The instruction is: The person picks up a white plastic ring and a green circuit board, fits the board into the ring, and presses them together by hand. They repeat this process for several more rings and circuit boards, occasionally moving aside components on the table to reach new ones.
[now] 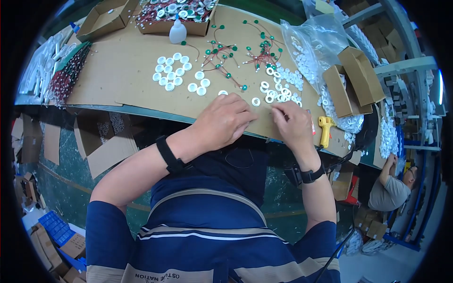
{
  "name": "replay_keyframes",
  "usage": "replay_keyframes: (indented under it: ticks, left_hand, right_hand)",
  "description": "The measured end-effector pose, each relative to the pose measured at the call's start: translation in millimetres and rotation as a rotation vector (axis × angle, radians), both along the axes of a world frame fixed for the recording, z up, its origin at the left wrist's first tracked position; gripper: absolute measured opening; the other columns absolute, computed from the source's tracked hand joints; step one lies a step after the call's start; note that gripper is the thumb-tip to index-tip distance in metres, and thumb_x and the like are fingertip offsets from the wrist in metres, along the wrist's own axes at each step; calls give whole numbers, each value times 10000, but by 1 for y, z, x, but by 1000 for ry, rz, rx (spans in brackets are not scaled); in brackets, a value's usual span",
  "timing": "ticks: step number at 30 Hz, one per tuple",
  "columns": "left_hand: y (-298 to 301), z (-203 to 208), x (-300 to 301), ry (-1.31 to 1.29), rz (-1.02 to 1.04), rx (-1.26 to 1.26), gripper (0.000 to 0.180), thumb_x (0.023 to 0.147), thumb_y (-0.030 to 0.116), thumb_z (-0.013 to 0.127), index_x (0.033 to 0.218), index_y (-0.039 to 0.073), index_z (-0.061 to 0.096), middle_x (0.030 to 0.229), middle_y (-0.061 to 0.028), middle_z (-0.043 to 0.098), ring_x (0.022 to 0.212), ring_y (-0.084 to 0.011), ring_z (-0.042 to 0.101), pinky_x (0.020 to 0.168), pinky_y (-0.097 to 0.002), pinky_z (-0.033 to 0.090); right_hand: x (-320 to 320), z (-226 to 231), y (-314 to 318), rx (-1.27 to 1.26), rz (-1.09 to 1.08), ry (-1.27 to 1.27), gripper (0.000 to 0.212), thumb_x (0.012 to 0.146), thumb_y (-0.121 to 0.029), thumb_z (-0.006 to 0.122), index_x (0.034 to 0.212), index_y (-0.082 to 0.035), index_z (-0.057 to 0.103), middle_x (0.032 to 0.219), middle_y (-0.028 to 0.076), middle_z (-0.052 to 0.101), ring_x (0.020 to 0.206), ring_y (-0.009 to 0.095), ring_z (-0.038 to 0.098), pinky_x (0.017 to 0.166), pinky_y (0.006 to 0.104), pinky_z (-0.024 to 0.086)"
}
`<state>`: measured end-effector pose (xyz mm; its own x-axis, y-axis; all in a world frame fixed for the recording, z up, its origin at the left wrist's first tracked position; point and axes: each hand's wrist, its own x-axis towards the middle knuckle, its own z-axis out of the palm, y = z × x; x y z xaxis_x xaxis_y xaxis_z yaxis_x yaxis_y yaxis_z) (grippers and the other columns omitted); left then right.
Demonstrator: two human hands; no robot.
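Note:
Both of my hands are over the near edge of the cardboard-covered table. My left hand (226, 121) is closed, its fingers curled together beside a white disc (222, 93); whatever it holds is hidden. My right hand (293, 123) is pinched, thumb against fingers, and what lies in the pinch is too small to name. A single white ring (255, 101) lies on the table between the hands. Just beyond my right hand is a cluster of white rings (278, 93). Left of them, round white pieces (171, 71) are laid out in groups. Green discs with red wires (219, 55) lie farther back.
A yellow glue gun (325, 130) stands right of my right hand. A small white bottle (178, 32) is near a full parts box (174, 26). Wired parts (71, 70) are piled at the left; an open carton (349, 89) and plastic bag (311, 47) lie right. A co-worker (391, 188) sits farther right.

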<state>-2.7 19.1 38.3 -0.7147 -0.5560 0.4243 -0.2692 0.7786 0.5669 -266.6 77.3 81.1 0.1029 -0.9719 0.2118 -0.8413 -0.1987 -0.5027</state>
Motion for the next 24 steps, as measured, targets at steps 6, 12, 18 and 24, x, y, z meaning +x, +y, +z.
replay_keyframes:
  ticks: [6, 12, 18, 24]
  left_hand:
    - [-21, -3, 26, 2, 88, -64, 220, 889, 12, 818, 1104, 54, 833, 1184, -128, 745, 1226, -363, 699, 1075, -491, 551]
    - [-41, 4, 46, -40, 197, -125, 247, 901, -3, 811, 1144, 38, 827, 1200, -142, 751, 1216, -384, 709, 1076, -512, 560]
    - [-21, 14, 9, 23, 137, -140, 304, 933, 18, 820, 1236, 40, 814, 1283, -152, 764, 1284, -394, 714, 1120, -506, 572]
    - [-9, -1, -30, 34, 31, -135, 334, 972, 33, 787, 1305, 29, 800, 1383, -144, 759, 1346, -373, 703, 1174, -489, 558]
  right_hand:
    - [-52, 0, -35, -102, -184, 126, 170, 1043, -108, 808, 1170, -11, 864, 1095, 182, 825, 1040, 398, 801, 930, 465, 630]
    - [-70, -9, -71, -117, -41, 97, 175, 1030, -86, 793, 1172, -27, 875, 1110, 187, 823, 1070, 415, 794, 956, 472, 625]
    - [-65, 1, -85, 19, 26, 207, 174, 1010, -81, 805, 1161, -53, 888, 1120, 198, 825, 1078, 413, 797, 956, 473, 625]
    - [-58, -6, -88, 42, -71, 199, 172, 1004, -117, 833, 1145, -30, 878, 1107, 213, 830, 1056, 413, 808, 934, 478, 629]
